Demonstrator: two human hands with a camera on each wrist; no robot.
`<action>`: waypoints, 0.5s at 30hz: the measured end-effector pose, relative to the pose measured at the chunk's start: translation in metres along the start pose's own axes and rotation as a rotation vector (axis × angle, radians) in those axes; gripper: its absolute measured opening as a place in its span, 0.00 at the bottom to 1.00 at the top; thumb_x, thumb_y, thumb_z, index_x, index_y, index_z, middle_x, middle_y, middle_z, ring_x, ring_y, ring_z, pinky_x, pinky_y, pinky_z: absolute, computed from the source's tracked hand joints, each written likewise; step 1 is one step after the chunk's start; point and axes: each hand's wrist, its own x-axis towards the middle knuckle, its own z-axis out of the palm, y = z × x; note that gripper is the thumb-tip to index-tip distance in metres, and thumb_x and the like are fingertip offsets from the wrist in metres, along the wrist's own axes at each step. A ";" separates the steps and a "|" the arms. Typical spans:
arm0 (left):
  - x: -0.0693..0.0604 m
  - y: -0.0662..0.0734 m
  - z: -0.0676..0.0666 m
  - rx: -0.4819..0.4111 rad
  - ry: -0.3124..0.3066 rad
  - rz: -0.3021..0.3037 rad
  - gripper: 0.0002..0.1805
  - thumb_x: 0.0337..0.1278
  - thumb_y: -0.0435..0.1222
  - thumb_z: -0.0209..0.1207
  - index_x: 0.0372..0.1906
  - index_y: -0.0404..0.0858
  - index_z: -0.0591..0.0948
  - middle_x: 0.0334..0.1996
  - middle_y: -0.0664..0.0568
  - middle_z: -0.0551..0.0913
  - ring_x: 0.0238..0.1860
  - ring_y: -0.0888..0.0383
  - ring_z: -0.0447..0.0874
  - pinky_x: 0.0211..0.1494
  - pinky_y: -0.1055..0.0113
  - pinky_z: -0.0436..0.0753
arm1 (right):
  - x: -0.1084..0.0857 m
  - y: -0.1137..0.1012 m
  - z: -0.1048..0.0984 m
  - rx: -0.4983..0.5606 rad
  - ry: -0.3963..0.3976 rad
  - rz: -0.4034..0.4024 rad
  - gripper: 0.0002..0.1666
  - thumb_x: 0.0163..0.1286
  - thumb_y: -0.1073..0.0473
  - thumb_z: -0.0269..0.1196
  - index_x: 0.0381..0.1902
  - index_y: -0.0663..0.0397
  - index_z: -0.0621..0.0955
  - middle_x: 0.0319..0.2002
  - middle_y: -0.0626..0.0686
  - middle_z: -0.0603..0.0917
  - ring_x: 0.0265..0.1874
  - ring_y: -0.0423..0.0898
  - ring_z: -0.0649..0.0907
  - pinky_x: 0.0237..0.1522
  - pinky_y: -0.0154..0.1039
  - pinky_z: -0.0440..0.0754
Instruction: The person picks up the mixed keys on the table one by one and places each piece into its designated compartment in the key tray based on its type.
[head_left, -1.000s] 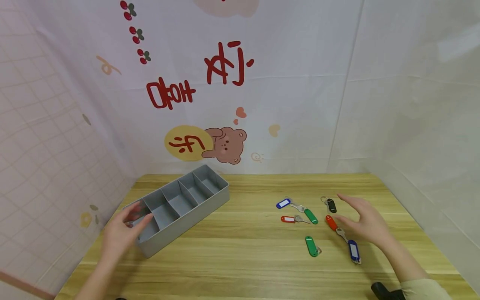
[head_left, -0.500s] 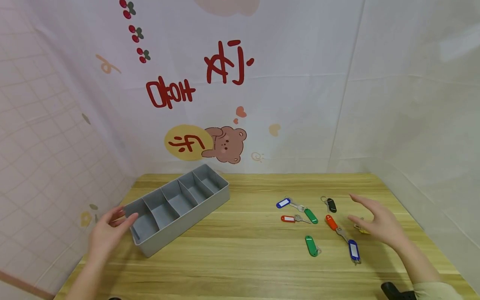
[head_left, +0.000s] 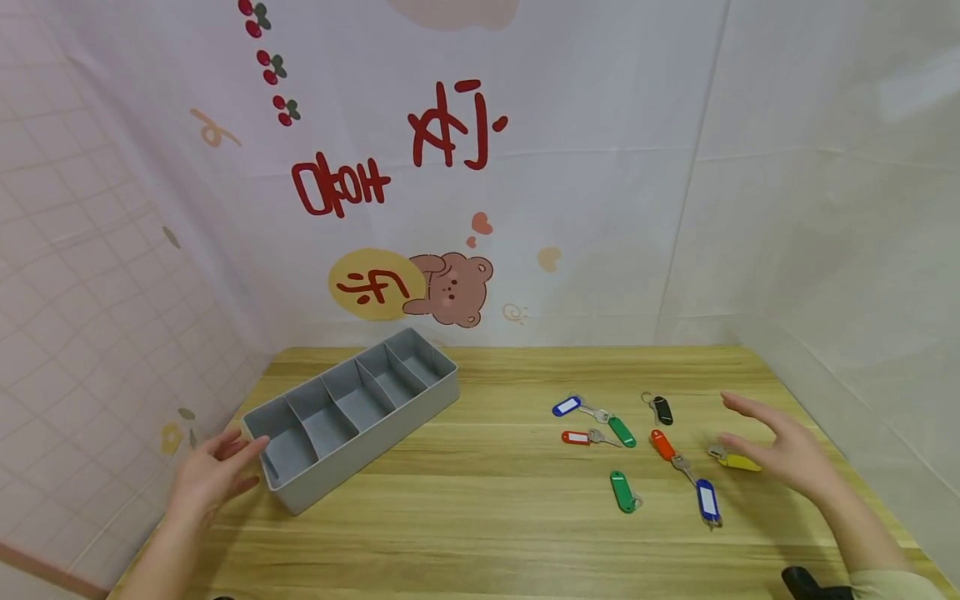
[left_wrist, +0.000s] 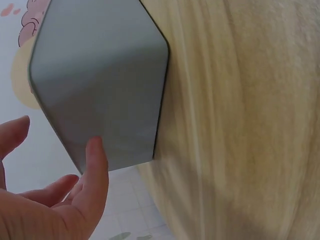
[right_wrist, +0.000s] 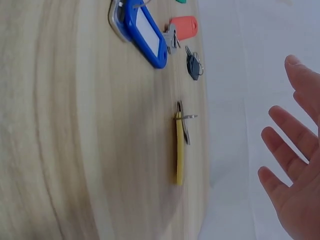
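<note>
A: Right hand (head_left: 791, 454)?
B: Fingers (right_wrist: 285, 152) spread, holding nothing; above table (head_left: 465, 533), near the yellow key tag (head_left: 742, 462) lying there.
A: Left hand (head_left: 206, 475)?
B: Fingers parted, grasping nothing; at near end of grey divided box (head_left: 375, 442). Contact: cannot tell.
A: Box?
B: On table, well left of tag.
</note>
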 end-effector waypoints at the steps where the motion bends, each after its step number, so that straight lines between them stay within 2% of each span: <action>1: 0.001 -0.001 0.000 -0.014 -0.017 -0.012 0.50 0.69 0.44 0.59 0.77 0.27 0.40 0.74 0.26 0.46 0.34 0.85 0.69 0.48 0.65 0.84 | 0.000 0.001 -0.001 0.012 -0.007 0.017 0.39 0.64 0.56 0.71 0.72 0.48 0.71 0.62 0.65 0.77 0.57 0.19 0.61 0.63 0.35 0.64; 3: 0.002 -0.002 -0.001 -0.030 -0.043 -0.027 0.49 0.70 0.43 0.58 0.77 0.27 0.39 0.74 0.26 0.45 0.35 0.84 0.70 0.49 0.64 0.84 | -0.002 0.002 -0.003 0.037 -0.019 0.048 0.39 0.65 0.55 0.70 0.72 0.48 0.70 0.62 0.64 0.76 0.56 0.19 0.62 0.63 0.54 0.65; 5: 0.003 -0.004 -0.001 -0.048 -0.067 -0.035 0.48 0.70 0.41 0.58 0.77 0.26 0.39 0.74 0.26 0.44 0.36 0.81 0.73 0.49 0.62 0.84 | -0.003 0.004 -0.005 0.059 -0.030 0.071 0.39 0.66 0.54 0.70 0.73 0.48 0.69 0.63 0.63 0.76 0.56 0.19 0.62 0.57 0.70 0.64; 6: 0.004 -0.005 -0.001 -0.052 -0.079 -0.035 0.48 0.70 0.40 0.57 0.76 0.26 0.39 0.74 0.25 0.44 0.37 0.79 0.74 0.49 0.62 0.84 | -0.003 0.004 -0.006 0.073 -0.035 0.084 0.39 0.66 0.54 0.70 0.73 0.48 0.69 0.63 0.62 0.76 0.55 0.19 0.61 0.53 0.75 0.62; 10: 0.007 -0.009 -0.002 -0.068 -0.117 -0.024 0.46 0.70 0.36 0.56 0.76 0.25 0.38 0.72 0.23 0.45 0.41 0.70 0.79 0.49 0.59 0.85 | -0.006 0.008 -0.009 0.096 -0.054 0.096 0.39 0.67 0.54 0.69 0.73 0.49 0.68 0.64 0.58 0.76 0.55 0.17 0.60 0.52 0.76 0.62; 15: 0.010 -0.009 -0.002 -0.107 -0.127 -0.017 0.46 0.68 0.30 0.55 0.76 0.26 0.36 0.72 0.21 0.44 0.41 0.63 0.83 0.47 0.58 0.85 | -0.009 0.013 -0.013 0.073 -0.067 0.109 0.38 0.67 0.53 0.68 0.72 0.50 0.69 0.63 0.48 0.76 0.54 0.15 0.59 0.51 0.73 0.64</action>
